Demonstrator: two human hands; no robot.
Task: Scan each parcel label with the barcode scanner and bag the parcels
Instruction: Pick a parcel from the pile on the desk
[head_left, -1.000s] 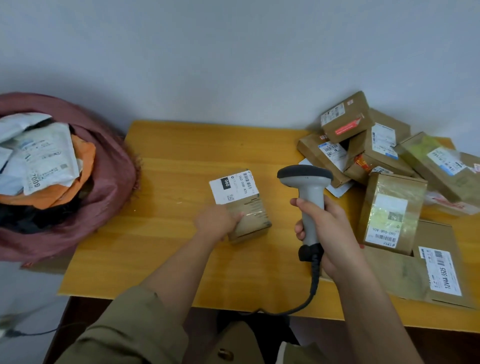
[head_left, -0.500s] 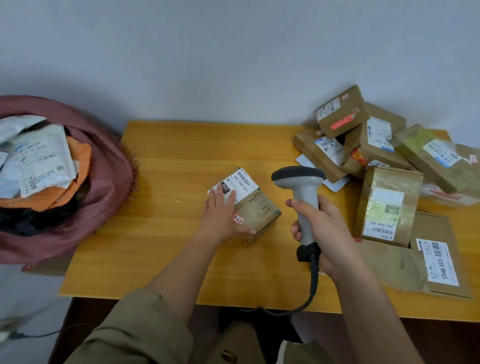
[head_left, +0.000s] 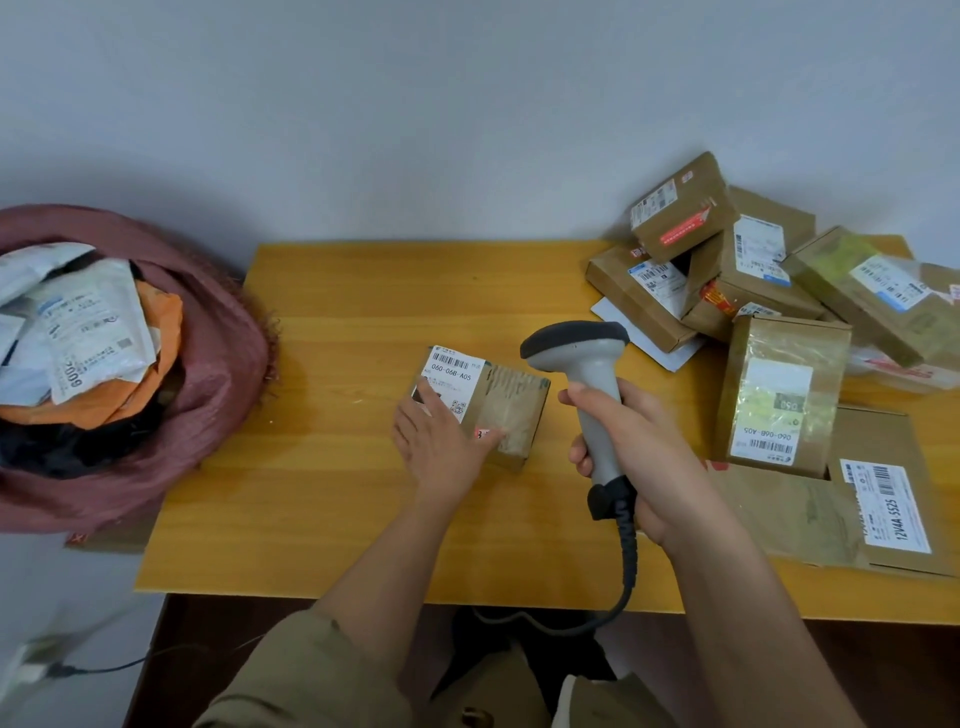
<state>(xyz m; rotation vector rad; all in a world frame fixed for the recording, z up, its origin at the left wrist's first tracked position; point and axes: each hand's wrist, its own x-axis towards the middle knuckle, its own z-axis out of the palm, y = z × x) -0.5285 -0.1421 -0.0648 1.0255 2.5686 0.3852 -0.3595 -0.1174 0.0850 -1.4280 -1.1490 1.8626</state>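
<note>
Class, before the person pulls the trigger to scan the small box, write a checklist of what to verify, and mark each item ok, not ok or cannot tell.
1. Label faces up, barcode uncovered: ok.
2. Left hand steadies the box flat on the table: ok.
3. Right hand grips the scanner: ok.
4. Scanner head points at the barcode: cannot tell.
5. Cable hangs free off the table edge: ok.
6. Bag is open for the box: ok, though already well filled.

Even, soft daylight; faint shadows behind the worktop (head_left: 363, 312). Wide-angle bowing at its edges; slight softness throughout.
</note>
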